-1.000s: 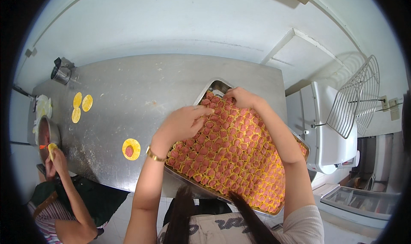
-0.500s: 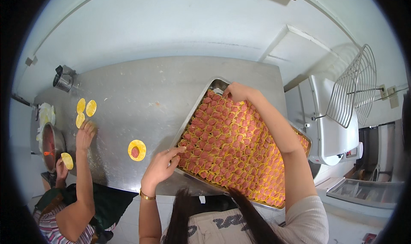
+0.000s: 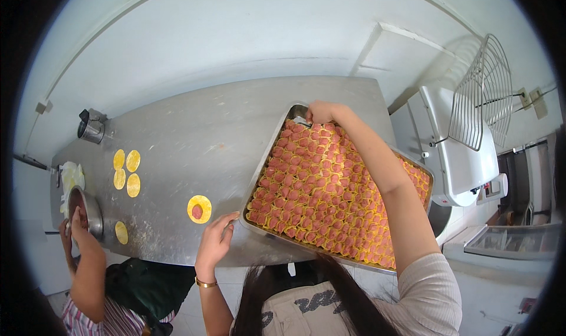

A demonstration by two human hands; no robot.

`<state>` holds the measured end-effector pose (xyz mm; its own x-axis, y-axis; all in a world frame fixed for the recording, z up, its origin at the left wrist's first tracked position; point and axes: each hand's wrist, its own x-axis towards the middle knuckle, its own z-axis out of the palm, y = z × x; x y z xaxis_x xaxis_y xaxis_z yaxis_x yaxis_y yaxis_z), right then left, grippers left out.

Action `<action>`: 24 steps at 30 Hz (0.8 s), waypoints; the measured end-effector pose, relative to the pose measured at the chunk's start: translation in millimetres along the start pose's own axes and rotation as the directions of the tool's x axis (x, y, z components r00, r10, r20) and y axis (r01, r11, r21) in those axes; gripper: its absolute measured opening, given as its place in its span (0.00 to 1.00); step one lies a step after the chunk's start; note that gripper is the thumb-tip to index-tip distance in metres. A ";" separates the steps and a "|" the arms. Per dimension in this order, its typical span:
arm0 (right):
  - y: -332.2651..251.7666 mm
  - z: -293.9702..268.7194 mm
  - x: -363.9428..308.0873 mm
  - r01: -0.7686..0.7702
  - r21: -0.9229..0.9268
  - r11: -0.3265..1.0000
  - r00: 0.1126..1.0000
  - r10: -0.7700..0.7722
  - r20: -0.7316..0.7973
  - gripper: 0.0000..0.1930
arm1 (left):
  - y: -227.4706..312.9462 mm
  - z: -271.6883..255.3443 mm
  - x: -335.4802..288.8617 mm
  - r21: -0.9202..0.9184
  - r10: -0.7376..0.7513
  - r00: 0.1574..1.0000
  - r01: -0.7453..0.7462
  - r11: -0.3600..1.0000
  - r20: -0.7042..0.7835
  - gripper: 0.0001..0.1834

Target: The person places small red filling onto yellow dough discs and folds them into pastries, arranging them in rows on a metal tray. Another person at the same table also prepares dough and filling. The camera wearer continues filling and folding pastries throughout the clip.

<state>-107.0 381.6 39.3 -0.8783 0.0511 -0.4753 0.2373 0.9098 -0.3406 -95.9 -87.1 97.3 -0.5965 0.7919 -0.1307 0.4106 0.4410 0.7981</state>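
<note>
A large metal tray (image 3: 254,185) lies angled on the steel table, packed with rows of open-topped dumplings (image 3: 318,183) with pink filling in yellow wrappers. My right hand (image 3: 322,112) reaches across it to the far left corner. Its fingers are curled down beside the end of the dumpling rows; what they hold, if anything, is hidden. Just off the tray's near left corner is my left hand (image 3: 216,241), empty, fingers stretched out and thumb apart. A round yellow wrapper (image 3: 206,201) with a lump of filling lies on the table to its upper left.
Several bare wrappers (image 3: 133,185) lie at the left. A co-worker's hand (image 3: 76,221) is in a metal bowl (image 3: 94,218) of filling at the table's left end. A metal cup (image 3: 91,127) stands behind. Right of the table are a white appliance (image 3: 448,153) and wire rack (image 3: 483,94).
My left hand has drawn back from the dumplings to outside the tray corner. My right hand stays at the far corner. The co-worker has laid down more wrappers and reached into the bowl.
</note>
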 end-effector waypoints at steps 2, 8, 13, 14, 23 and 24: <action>1.0 6.6 3.9 -0.025 -0.046 0.999 1.000 0.025 -0.002 0.15 | -6.2 -2.9 -7.7 0.002 -0.007 1.000 0.007 1.000 -0.018 0.16; -14.1 8.5 0.6 -0.127 -0.124 0.984 0.992 0.126 -0.013 0.14 | -29.8 -4.1 -38.2 -0.009 -0.093 0.987 0.092 0.996 -0.129 0.13; -86.4 0.9 1.3 -0.048 -0.121 0.992 0.917 -0.004 -0.399 0.13 | -78.2 4.4 -47.4 0.018 -0.206 0.842 0.248 0.969 -0.499 0.13; -111.4 13.5 5.2 0.089 0.026 0.996 0.905 -0.070 -0.419 0.12 | -89.6 6.6 -47.4 0.003 -0.276 0.768 0.341 0.940 -0.578 0.14; -324.5 193.4 46.1 0.315 0.152 0.937 0.805 -0.179 -0.565 0.10 | -141.1 11.9 -22.3 -0.007 -0.313 0.607 0.451 0.893 -0.730 0.10; -333.3 203.0 48.4 0.266 0.119 0.957 0.787 -0.144 -0.599 0.11 | -143.8 11.9 -19.6 0.008 -0.278 0.626 0.414 0.910 -0.729 0.08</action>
<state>-144.3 -2.8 -34.9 -0.9745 0.1561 0.1611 0.0429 0.8347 -0.5491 -135.1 -161.0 -21.9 -0.9900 0.0655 0.1248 0.1326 0.7326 0.6677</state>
